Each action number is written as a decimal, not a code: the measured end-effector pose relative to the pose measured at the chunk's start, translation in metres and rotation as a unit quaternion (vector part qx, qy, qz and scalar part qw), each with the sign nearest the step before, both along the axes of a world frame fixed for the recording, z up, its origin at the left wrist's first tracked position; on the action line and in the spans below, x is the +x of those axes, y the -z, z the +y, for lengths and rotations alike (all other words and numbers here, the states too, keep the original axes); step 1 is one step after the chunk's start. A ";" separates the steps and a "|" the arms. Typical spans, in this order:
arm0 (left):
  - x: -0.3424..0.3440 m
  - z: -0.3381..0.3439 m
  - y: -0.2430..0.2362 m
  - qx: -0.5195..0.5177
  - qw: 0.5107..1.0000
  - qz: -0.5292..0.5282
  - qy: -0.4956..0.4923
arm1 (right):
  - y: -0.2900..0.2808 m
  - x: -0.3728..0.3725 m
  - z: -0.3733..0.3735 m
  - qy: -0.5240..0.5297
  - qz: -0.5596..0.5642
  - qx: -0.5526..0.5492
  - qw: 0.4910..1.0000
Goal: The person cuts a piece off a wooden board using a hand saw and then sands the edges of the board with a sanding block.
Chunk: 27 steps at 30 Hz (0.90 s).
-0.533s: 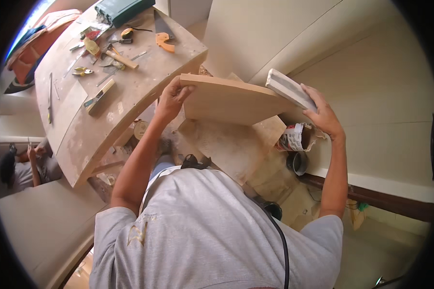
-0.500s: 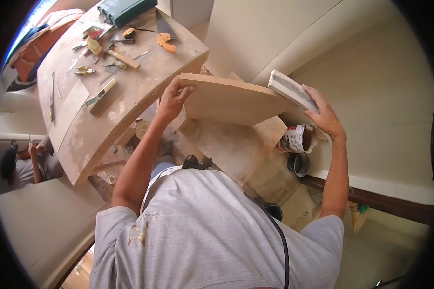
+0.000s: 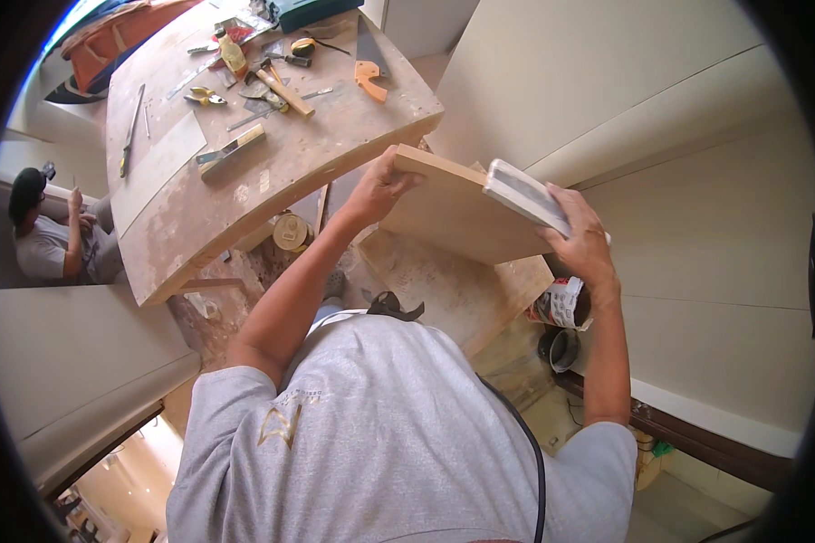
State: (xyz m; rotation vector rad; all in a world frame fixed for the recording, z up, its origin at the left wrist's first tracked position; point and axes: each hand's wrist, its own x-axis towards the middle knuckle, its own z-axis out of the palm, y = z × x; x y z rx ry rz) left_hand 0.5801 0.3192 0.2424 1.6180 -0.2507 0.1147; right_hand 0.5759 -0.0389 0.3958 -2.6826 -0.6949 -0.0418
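A flat light-brown wooden board [image 3: 453, 217] is held tilted on edge in front of me. My left hand [image 3: 377, 192] is closed on its upper left corner, with the thumb over the near face. In my right hand [image 3: 583, 237] is a long white and grey sanding block [image 3: 522, 194], gripped at its right end. The block lies against the board's top edge, towards the right, and covers part of that edge. Its underside is hidden from view.
The worktable [image 3: 344, 149] on the left bears a hammer [image 3: 286, 93], pliers [image 3: 206, 96], an orange-handled saw [image 3: 369, 80] and a brush [image 3: 232, 152]. A person [image 3: 54, 226] sits beyond it. A paper-wrapped bucket [image 3: 563, 303] and black bucket [image 3: 560, 349] stand at right.
The sanding block has slid left along the board's top edge with my right hand. My left hand still grips the corner. The view has shifted, so the table appears further right.
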 end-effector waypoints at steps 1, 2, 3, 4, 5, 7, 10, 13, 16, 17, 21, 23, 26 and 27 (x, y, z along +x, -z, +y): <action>0.001 0.001 0.002 -0.006 1.000 -0.022 0.001 | 0.005 0.003 0.018 -0.020 -0.015 -0.022 0.999; 0.002 0.002 0.004 -0.002 1.000 -0.009 0.004 | 0.008 0.005 0.038 -0.052 -0.039 -0.034 0.997; 0.004 0.003 0.008 0.014 1.000 -0.019 0.000 | 0.011 0.007 0.061 -0.045 -0.027 -0.048 0.997; 0.006 0.005 0.011 0.036 0.999 -0.018 0.000 | 0.013 0.009 0.086 -0.059 -0.032 -0.046 0.997; 0.007 0.007 0.016 0.027 0.999 -0.031 -0.003 | 0.015 0.010 0.114 -0.053 -0.033 -0.052 0.997; 0.009 0.011 0.024 -0.003 0.998 -0.008 0.055 | 0.016 0.016 0.170 -0.070 -0.051 -0.037 0.996; 0.003 0.017 0.030 0.161 0.986 -0.035 -0.008 | 0.023 0.028 0.238 -0.091 -0.045 -0.036 0.994; -0.002 0.017 0.028 0.082 0.994 -0.067 -0.026 | 0.035 0.035 0.256 -0.051 -0.097 -0.061 0.992; -0.002 0.014 0.021 0.117 0.993 0.001 -0.015 | 0.037 0.028 0.218 -0.040 -0.007 -0.060 0.997; 0.002 0.013 0.019 0.060 0.998 0.005 0.016 | 0.032 0.024 0.191 -0.040 0.003 -0.024 0.999; 0.003 0.009 0.017 -0.009 0.998 0.021 0.056 | 0.004 0.003 0.058 -0.010 -0.010 -0.050 0.999; -0.002 0.007 0.016 -0.034 0.998 0.008 0.052 | -0.009 -0.006 -0.007 0.054 0.028 -0.066 0.996; -0.010 0.006 0.009 -0.057 0.997 0.014 0.047 | -0.012 -0.014 -0.059 0.035 0.023 -0.007 0.999; -0.012 0.006 0.006 -0.032 0.998 0.006 0.045 | -0.011 -0.014 -0.062 0.054 0.034 -0.008 0.998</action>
